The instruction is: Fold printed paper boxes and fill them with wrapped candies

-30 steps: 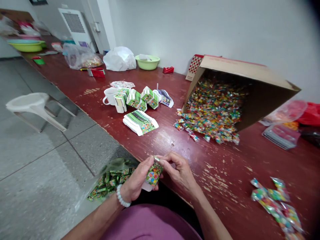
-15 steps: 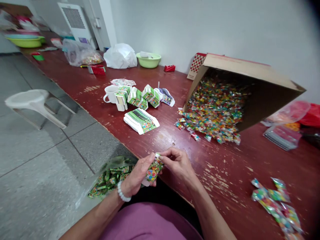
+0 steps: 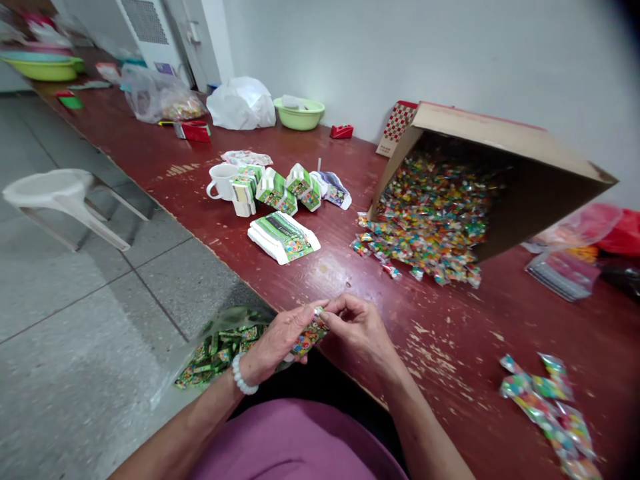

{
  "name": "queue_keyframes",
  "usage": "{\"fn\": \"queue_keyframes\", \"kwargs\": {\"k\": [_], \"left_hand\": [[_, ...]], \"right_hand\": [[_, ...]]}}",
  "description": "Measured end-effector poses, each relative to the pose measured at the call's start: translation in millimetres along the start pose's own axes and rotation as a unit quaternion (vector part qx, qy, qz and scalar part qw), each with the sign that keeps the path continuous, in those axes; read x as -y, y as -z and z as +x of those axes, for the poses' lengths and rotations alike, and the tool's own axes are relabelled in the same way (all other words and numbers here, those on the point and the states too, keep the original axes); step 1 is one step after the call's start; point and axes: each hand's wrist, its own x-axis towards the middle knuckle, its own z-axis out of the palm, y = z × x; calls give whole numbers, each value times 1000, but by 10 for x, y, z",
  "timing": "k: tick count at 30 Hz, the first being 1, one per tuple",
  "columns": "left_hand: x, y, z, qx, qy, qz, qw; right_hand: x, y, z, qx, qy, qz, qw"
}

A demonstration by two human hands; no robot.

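I see left hand (image 3: 275, 343) and right hand (image 3: 357, 327) at 6 o'clock over counter (image 3: 450, 333) edge, fingers of both clamped on 1 small printed carton (image 3: 309, 337) between them, bag of green packets (image 3: 220, 347) at 9 o'clock of hands, tipped cardboard box (image 3: 500, 143) spilling candy (image 3: 425, 233) at 1 o'clock

Two hands, the left hand (image 3: 277, 340) and right hand (image 3: 357, 323), hold one small printed box (image 3: 307, 339) at lower centre. Upper centre: one white mug (image 3: 220, 181), one flat stack of box blanks (image 3: 283, 237). Two green basins, one (image 3: 299, 113) at top centre, one (image 3: 43, 68) upper left. One tipped cardboard carton (image 3: 495, 167) at right spills candy packets past counting. One white stool (image 3: 50, 197) stands at left.
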Motion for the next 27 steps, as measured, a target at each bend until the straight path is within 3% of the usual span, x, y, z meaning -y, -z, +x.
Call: {"fn": "queue_keyframes", "kwargs": {"k": [5,8,14,17,19,21,23,27], "left_hand": [[99,11,19,-2,8,-6,1000],[99,-11,32,-6,-1,-28,1000],[128,-96,110,-16,-8,-92,996],[159,-131,178,1,10,-134,991],[147,-137,217,26,-4,-148,989],[123,-126,244,54,-22,-141,988],[111,-104,258,66,-38,-116,990],[148,-82,281,83,-70,-72,991]], "right_hand": [[71,116,3,68,138,-153,976],[125,109,-47,110,166,-160,967],[-130,-132,-67,-5,131,-71,989],[-302,-151,9,-49,25,49,997],[-349,-99,44,-69,-48,159,984],[-345,-25,51,-74,-73,210,972],[-314,36,35,-57,-47,174,982],[-256,30,-27,-16,50,4,999]]}}
